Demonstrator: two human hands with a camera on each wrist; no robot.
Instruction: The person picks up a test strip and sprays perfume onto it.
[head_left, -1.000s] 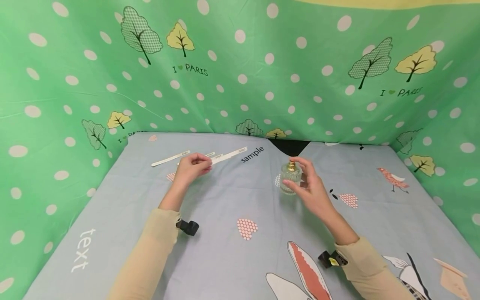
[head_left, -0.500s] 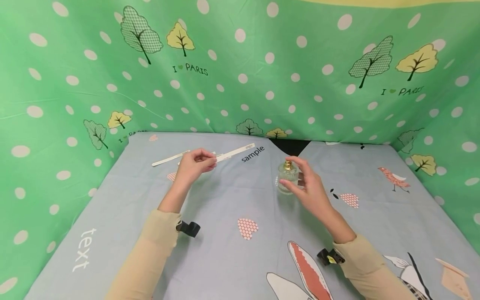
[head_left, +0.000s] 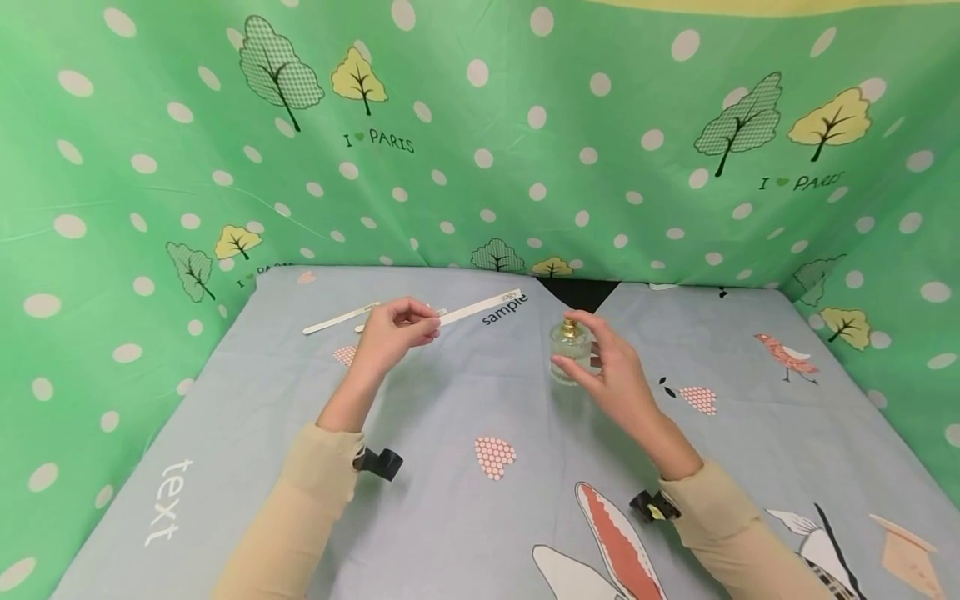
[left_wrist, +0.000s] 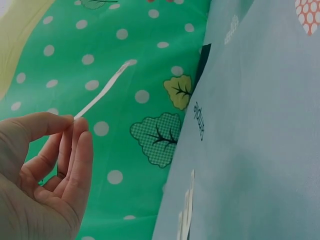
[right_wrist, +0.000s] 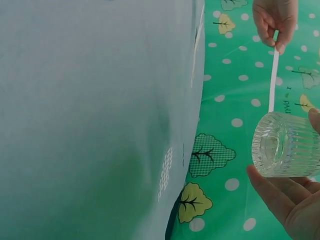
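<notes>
The paper strip (head_left: 480,306) has swung further right, and the glass bottle (head_left: 567,354) has edged left, up off the blue cloth (head_left: 465,400). Left hand (head_left: 393,333) pinches the strip's end; right hand (head_left: 611,371) grips the bottle, forefinger seemingly on its gold cap (head_left: 572,325).

Bright, even, soft overhead light, faint shadows under the forearms, no glare, sharp head view with wide-angle bowing at the edges, wrist views softer, near fingers slightly blurred, colours saturated
</notes>
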